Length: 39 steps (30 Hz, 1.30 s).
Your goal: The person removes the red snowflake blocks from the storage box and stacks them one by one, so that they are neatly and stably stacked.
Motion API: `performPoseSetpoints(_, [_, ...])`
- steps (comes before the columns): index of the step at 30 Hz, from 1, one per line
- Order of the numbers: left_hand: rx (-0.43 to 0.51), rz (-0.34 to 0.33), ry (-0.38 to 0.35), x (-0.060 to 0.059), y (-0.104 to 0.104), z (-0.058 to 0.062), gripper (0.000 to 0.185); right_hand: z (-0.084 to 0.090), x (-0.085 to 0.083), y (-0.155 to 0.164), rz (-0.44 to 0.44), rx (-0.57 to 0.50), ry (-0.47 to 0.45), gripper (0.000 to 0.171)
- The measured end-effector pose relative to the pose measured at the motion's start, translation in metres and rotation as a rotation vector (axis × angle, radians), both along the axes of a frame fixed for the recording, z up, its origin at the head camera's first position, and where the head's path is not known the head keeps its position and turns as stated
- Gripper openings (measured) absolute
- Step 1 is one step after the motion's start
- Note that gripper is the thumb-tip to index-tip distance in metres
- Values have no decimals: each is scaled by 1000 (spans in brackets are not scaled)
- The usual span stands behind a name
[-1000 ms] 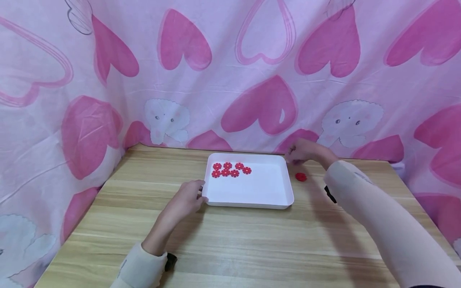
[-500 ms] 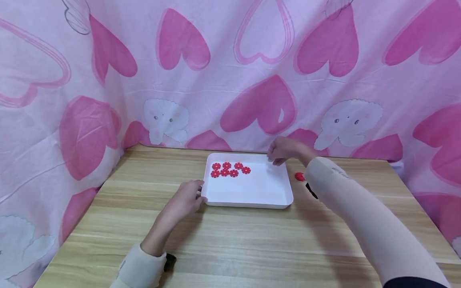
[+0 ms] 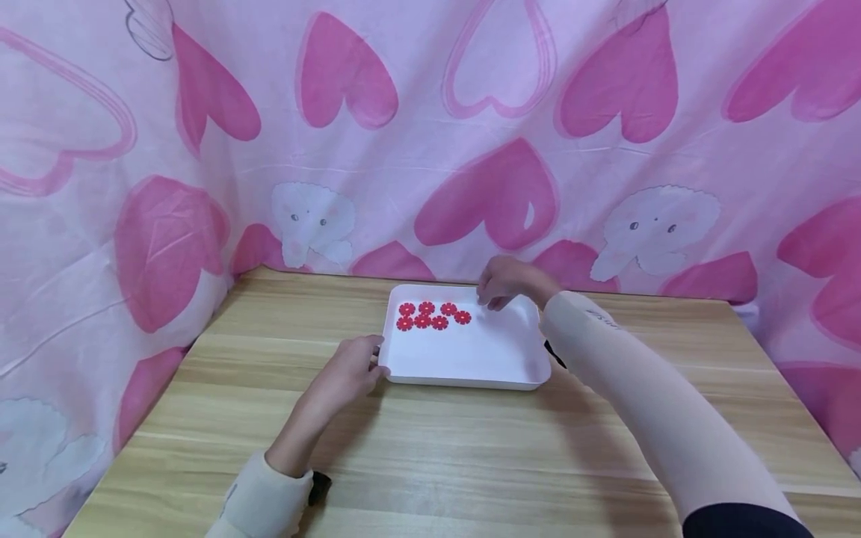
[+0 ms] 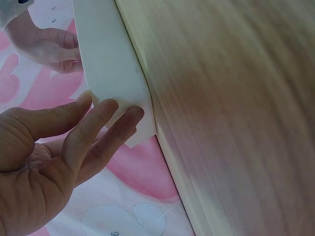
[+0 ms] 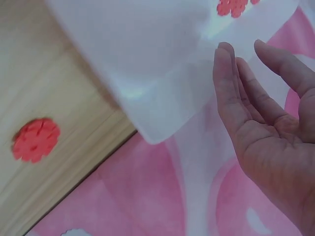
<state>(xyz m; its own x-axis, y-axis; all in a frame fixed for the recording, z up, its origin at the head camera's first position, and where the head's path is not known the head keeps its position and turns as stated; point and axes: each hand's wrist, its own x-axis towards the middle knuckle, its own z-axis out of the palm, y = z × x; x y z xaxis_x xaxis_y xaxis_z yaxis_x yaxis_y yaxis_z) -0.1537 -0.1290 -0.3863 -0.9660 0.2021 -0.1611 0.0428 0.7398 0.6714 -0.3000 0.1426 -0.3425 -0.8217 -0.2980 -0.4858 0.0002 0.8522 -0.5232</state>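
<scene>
keep left hand (image 3: 346, 371) w/ straight fingers pressed on the white tray (image 3: 471, 359) near-left corner, bring right hand (image 3: 504, 282), fingers loosely open & holding nothing, from tray's far edge beside the red flower pieces (image 3: 433, 315) to the loose piece (image 5: 35, 139) on the table right of tray.

The white tray (image 3: 471, 359) is bare right of the red flower pieces (image 3: 433, 315); its low rim borders that room.

No readable writing shows in any view — no labels, brands, numbers or signs. The right sleeve (image 3: 599, 321) carries a small dark mark near the wrist — too small and blurred to make out as text.
</scene>
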Motion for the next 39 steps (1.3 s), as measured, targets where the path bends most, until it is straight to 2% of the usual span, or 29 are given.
performPoseSetpoints(11, [3,-3,7,-1,0,0,46,-16,0,-30,26,62,0,40])
performPoseSetpoints(19, [12,2,7,0,1,2,40,-23,6,-40,109,165,66,29])
performPoseSetpoints(28, [1,2,15,1,1,3,38,-27,8,-44,139,257,134,20])
performPoseSetpoints(33, [-16,-1,34,2,0,3,38,-30,7,-42,130,263,116,19])
performPoseSetpoints(39, [-25,3,40,1,0,3,37,-30,7,-37,123,191,53,12])
